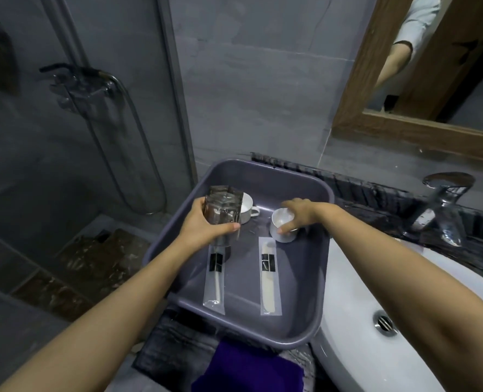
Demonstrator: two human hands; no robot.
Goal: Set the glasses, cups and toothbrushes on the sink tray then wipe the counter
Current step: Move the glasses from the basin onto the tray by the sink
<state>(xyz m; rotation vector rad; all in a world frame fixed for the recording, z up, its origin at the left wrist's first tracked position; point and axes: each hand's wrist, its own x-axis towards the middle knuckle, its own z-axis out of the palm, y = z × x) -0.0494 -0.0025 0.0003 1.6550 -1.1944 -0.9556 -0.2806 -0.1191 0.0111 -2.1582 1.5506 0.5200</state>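
A grey-purple tray [297, 182] sits on the counter left of the sink. My left hand [203, 224] grips a clear glass [223, 210] wrapped in plastic, held tilted above the tray's left side. My right hand [297, 213] holds a white cup [282, 227] by its rim on the tray floor. A second white cup [248, 210] with a handle stands at the back, partly hidden by the glass. Two wrapped toothbrushes lie lengthwise in the tray, one on the left [215, 275] and one on the right [269, 275].
A white sink basin [356, 315] with a drain lies to the right, a chrome faucet [444, 207] behind it. A purple cloth [251, 369] lies on the dark counter in front of the tray. A glass shower wall stands left; a wood-framed mirror hangs top right.
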